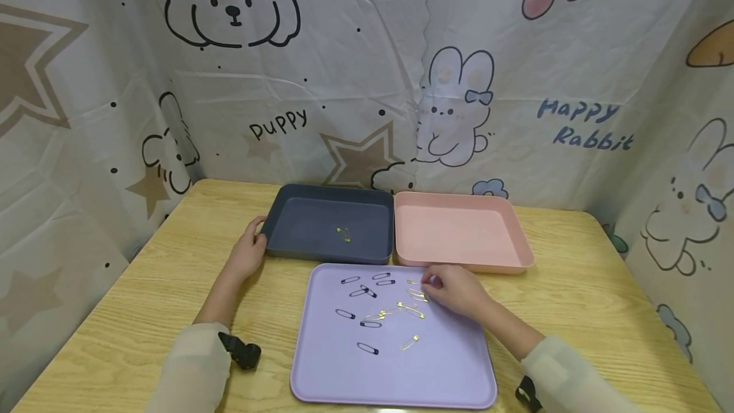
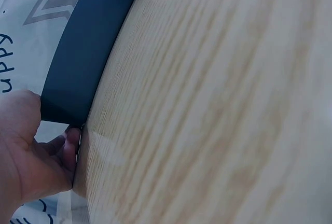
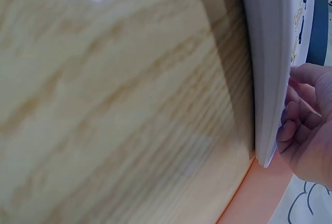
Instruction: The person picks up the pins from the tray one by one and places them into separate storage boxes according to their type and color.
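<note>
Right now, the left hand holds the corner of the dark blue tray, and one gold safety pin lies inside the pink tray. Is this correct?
Not quite. The gold safety pin lies inside the dark blue tray, not the pink tray, which shows nothing in it. The head view shows this. The rest stands: the left hand holds the dark blue tray's corner.

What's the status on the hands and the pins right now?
Left hand grips the dark tray's corner. Right hand pinching at gold pins on the purple tray. One gold pin in dark tray. Nothing blocking.
</note>
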Demonstrator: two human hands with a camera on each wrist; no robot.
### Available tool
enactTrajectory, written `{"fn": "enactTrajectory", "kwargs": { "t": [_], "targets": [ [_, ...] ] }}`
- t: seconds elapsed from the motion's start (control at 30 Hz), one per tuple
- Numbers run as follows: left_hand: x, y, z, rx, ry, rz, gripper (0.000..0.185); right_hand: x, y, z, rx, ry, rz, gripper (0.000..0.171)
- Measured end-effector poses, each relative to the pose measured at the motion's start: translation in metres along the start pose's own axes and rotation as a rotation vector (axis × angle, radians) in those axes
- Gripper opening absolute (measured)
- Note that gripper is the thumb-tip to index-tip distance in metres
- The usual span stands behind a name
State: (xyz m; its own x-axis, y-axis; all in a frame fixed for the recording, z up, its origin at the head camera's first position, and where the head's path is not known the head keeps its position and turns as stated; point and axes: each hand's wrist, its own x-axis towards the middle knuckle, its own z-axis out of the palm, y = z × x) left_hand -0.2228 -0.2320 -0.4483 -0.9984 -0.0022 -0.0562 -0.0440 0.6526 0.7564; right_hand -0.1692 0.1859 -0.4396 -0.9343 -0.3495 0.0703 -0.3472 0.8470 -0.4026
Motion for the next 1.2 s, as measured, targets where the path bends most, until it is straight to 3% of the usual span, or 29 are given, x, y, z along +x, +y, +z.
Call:
{"fn": "enactTrajectory", "kwargs": {
  "t": [0.6,1.2],
  "targets": [
    [-0.002,0.002,0.0,-0.006,-0.008,-0.01,0.049,0.002,-0.004,0.006,-0.176,0.09,-0.112,0.007],
    [0.001,-0.002,0.001,-0.003,-0.007,0.003,0.05,0.004,-0.008,-0.008,0.018,0.065,-0.023,0.008]
  ]
}}
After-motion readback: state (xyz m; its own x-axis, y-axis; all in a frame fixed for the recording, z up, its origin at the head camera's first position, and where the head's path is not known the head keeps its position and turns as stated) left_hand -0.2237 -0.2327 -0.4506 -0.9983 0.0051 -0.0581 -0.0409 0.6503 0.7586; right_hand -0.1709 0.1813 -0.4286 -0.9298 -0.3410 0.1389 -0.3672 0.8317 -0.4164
